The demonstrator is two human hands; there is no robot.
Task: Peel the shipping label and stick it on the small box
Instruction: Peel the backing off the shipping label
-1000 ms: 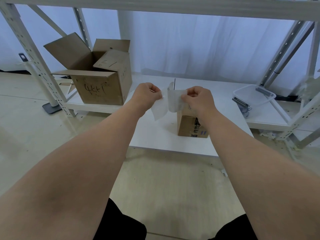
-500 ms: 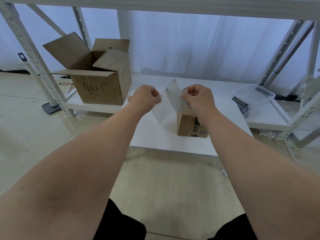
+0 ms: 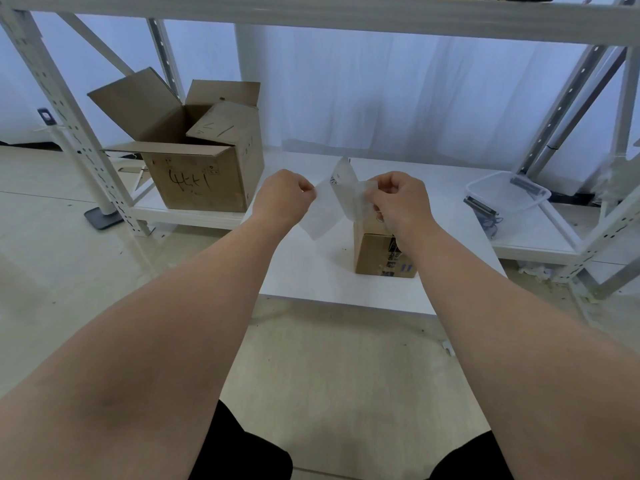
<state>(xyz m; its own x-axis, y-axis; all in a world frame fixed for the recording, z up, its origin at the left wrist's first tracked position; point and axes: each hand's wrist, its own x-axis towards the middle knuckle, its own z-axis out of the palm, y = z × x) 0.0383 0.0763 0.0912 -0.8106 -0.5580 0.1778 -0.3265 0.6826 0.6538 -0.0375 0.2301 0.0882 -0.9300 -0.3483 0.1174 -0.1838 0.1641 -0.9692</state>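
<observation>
The left hand [image 3: 281,199] is curled into a loose fist, thumb and forefinger pinched tight on the upper corner of the pale, translucent backing sheet [image 3: 320,214], which hangs down from the pinch toward 6 o'clock. The right hand [image 3: 401,199] is likewise closed, its fingertips nipping the edge of the white rectangular shipping label [image 3: 348,188]. The label stands up between the two hands, its top corner pointing to 12 o'clock, with a small dark printed mark near that corner. Label and backing meet in a V between the fists; how much of the label is still stuck to the backing cannot be told.

Directly below the right hand, at its 6 o'clock, sits the small brown cardboard box [image 3: 375,252], upright on the white low table [image 3: 311,271]. The right wrist covers part of the box's top and front, where dark and blue printing shows. Neither sheet touches the box.

At 10 o'clock from the hands, a large open brown cardboard box [image 3: 204,174] with black handwriting on its front rests on the bottom shelf of the white metal rack [image 3: 180,216], its flaps up. At 3 o'clock, well apart, a clear plastic lidded container [image 3: 507,194] lies on the same shelf level. Both forearms reach forward over the beige floor [image 3: 69,271].
</observation>
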